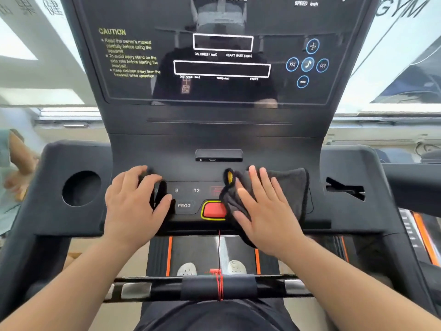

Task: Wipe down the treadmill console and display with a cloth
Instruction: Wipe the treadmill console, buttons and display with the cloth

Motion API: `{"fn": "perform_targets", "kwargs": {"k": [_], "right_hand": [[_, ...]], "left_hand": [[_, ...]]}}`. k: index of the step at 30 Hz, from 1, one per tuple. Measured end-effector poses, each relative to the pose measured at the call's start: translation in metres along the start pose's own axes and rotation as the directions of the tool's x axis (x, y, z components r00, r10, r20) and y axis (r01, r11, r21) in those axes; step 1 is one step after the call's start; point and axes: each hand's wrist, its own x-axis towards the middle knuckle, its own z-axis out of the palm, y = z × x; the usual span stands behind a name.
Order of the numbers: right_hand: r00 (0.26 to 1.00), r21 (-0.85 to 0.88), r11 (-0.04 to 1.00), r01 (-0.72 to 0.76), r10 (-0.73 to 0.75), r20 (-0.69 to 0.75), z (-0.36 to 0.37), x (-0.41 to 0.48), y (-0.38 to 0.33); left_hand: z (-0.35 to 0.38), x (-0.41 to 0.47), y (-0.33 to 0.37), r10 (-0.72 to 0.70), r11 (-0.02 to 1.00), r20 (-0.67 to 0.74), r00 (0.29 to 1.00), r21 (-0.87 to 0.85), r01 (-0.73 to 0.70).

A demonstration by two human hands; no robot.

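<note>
The cloth (291,187), dark grey with a yellow loop at its upper left corner, was spread on the right half of the console (214,139), and its lower part was hung over the near edge. It was pressed flat by the right hand (265,211), whose fingers were stretched out and slightly spread, not grasping. The left hand (133,206) was laid on the left of the key panel with bent fingers; something dark was seen under them, but whether it was gripped cannot be told. Between the hands, the keys 9, 12 and PROG were left uncovered. Free surface was found right of the cloth, up to a slot.

The right side of the red button (213,209) was covered by the cloth. The top of the display (222,68) was cut off, and the red marking beside 12 was too blurred to be read.
</note>
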Motion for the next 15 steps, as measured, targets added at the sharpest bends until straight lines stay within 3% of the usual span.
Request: {"fn": "perform_targets", "kwargs": {"k": [2, 4, 7, 9, 11, 15], "right_hand": [[0.999, -0.021, 0.999, -0.038, 0.038, 0.018, 0.000, -0.016, 0.024], [0.978, -0.019, 0.978, -0.206, 0.207, 0.028, -0.005, -0.022, 0.048], [0.863, 0.001, 0.864, -0.503, 0.503, 0.055, -0.013, -0.006, 0.055], [0.791, 0.014, 0.793, -0.609, 0.607, 0.078, -0.016, 0.014, 0.031], [0.796, 0.012, 0.798, -0.603, 0.601, 0.071, -0.013, 0.034, -0.004], [0.904, -0.028, 0.903, -0.428, 0.429, 0.000, 0.002, 0.057, -0.079]], "left_hand": [[0.001, 0.004, -0.009, 0.009, 1.000, 0.011, 1.000, -0.014, -0.008], [0.001, 0.007, -0.017, 0.019, 0.999, 0.020, 1.000, -0.033, -0.018], [-0.001, 0.009, -0.029, 0.021, 0.997, 0.019, 1.000, -0.071, -0.019], [-0.004, 0.008, -0.038, 0.014, 0.996, 0.017, 1.000, -0.088, -0.013], [-0.007, 0.006, -0.050, -0.002, 0.994, 0.024, 1.000, -0.109, 0.005], [-0.012, 0.001, -0.077, -0.019, 0.991, 0.066, 0.998, -0.132, 0.027]]}}
